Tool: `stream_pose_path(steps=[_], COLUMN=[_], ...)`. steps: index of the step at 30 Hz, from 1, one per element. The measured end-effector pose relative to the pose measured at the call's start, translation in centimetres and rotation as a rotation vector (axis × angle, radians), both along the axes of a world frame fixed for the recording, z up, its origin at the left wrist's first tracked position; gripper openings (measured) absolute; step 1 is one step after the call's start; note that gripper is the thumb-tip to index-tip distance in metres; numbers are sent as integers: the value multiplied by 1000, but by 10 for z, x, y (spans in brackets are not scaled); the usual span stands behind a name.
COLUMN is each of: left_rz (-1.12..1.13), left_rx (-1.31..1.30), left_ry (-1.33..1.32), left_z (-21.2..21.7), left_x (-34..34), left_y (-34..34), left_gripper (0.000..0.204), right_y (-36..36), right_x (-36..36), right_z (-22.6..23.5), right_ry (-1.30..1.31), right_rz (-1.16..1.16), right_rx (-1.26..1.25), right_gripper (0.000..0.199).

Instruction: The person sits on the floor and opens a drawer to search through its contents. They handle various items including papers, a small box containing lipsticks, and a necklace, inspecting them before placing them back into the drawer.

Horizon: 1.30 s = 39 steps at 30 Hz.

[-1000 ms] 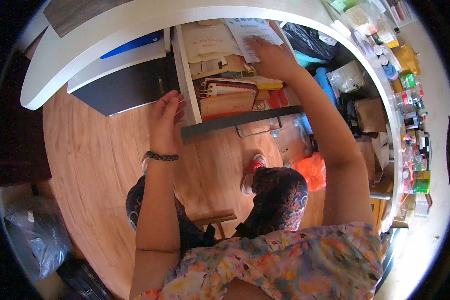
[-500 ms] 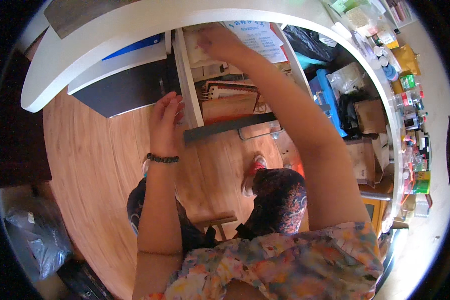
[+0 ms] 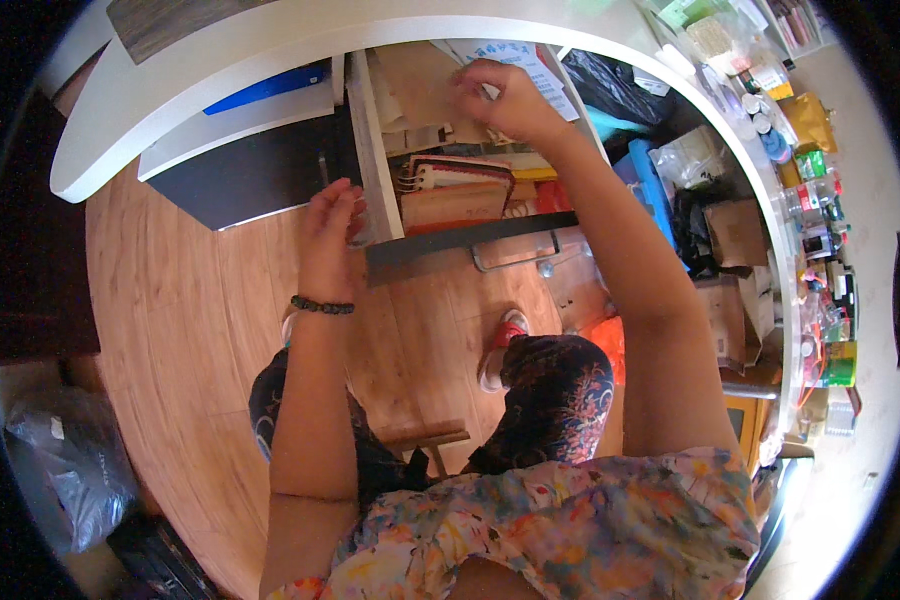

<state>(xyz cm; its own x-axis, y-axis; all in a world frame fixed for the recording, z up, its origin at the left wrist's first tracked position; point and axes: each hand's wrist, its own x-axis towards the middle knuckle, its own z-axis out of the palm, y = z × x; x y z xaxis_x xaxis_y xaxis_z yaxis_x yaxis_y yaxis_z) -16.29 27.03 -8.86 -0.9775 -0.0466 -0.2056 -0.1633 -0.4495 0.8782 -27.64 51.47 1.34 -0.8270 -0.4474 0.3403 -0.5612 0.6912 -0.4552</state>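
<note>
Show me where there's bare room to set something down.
Bare floor shows left of the left forearm, in front of the black panel and right of the plastic bag. A smaller patch lies between that forearm and the red shoe, in front of the open drawer. Crowded: the drawer, with notebooks and papers, and the desk's right side, lined with bottles.
</note>
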Motion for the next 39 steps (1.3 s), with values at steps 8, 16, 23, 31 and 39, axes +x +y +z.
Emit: stream_pose_path(steps=[8,16,23,31,39], left_rz=[-20,32,11,7,6], left_rx=[-29,-7,-28,-61,-52], left_ry=[-9,-36,-38,-18,-20], left_z=[3,8,11,9,8], left_x=[-1,-1,0,-3,-2], left_y=[3,0,5,4,3], left_gripper=[31,32,32,32,32], right_y=[-18,-4,-15,-1,-16], right_x=[-18,-33,-5,-23,-20], right_z=[-26,-22,-29,-26,-7], right_ry=[312,212,360,284,300], right_rz=[-63,3,68,143,-60], right_rx=[360,242,547,238,269], right_gripper=[28,47,65,36,24])
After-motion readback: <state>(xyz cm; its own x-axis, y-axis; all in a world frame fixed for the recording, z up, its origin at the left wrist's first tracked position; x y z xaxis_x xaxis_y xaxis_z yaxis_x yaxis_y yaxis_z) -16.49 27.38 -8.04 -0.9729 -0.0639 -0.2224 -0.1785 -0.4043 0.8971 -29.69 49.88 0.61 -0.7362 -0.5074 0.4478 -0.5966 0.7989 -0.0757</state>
